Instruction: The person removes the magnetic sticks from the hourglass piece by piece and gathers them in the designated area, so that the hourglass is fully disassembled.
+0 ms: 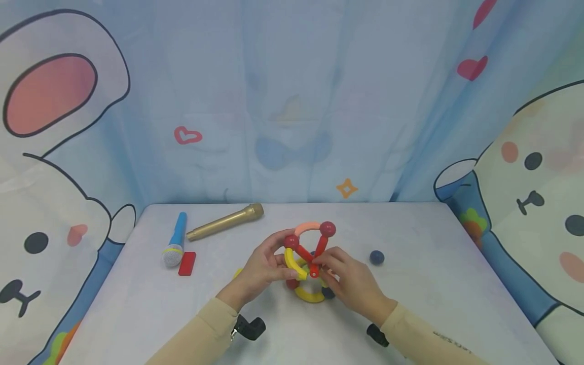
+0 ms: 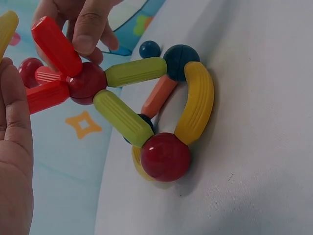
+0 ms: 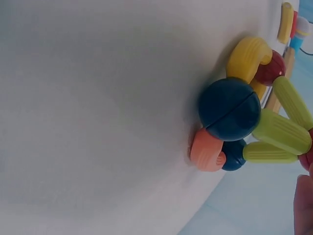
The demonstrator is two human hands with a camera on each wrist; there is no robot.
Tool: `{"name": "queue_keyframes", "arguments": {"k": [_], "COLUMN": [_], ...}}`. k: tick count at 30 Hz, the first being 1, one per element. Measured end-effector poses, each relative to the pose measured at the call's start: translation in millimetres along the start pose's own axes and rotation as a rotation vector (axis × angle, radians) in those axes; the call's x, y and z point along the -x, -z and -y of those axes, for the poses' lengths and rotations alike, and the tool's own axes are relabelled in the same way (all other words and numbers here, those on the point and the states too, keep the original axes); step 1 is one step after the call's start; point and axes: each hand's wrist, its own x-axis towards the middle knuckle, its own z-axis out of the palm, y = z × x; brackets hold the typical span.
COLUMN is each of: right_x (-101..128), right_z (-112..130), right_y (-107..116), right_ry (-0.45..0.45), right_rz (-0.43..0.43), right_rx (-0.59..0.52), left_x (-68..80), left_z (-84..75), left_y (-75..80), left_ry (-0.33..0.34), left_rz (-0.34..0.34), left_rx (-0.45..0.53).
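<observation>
Standing between hands (image 1: 261,267) (image 1: 353,285), ball-and-rod model (image 1: 303,253) on table (image 1: 420,309)

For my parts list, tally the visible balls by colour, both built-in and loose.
Red balls: 4 (two at the top, one at the centre, one at the base)
Dark blue balls: 3 (two at the base, one loose)
Total: 7

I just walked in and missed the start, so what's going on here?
A person's left hand holds the upper part of a ball-and-rod structure, while the right hand grips a red rod on it. Its base appears to rest on the table. A loose blue ball lies to the right; a blue microphone and red block lie to the left.
</observation>
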Motion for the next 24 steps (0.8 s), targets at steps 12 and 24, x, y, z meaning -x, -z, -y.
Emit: {"name": "queue_keyframes", "arguments": {"k": [12,24], "right_x": [2,-7], "right_z": [-5,-4], "right_y": [-5,-16], "right_ry": [-0.408,-0.479], "right_rz": [0.066,0.075], "right_rx": [-0.307,-0.251], "left_x": [1.2,1.4], "left_z": [-1.1,1.0], "left_y": [-0.1,1.4], "left_ry": [0.006,-0.001], "left_rz": [-0.007,0.003], "left_rx": [0.015,0.045]}}
